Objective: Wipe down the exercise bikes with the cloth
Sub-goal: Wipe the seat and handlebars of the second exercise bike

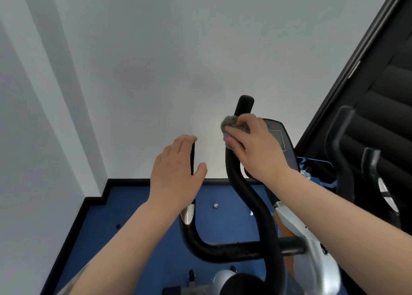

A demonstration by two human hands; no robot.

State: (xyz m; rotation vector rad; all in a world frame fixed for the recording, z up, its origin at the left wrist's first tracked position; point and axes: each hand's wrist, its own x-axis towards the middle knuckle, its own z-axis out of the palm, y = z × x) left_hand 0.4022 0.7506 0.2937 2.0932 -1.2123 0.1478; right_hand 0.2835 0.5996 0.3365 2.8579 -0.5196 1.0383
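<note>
An exercise bike stands below me with a black curved handlebar (252,196) and a silver frame (312,241). My right hand (256,147) grips a grey cloth (230,127) wrapped around the upper part of the right handlebar arm, just below its rounded tip. My left hand (176,172) is on the left handlebar arm (193,156); the fingers lie fairly straight along its far side and the thumb on the near side. The bike's console (278,136) shows behind my right hand.
A white wall fills the view ahead and to the left. Blue floor (138,216) with black skirting lies below. A second exercise bike (347,152) and a dark shuttered panel (383,76) stand at the right.
</note>
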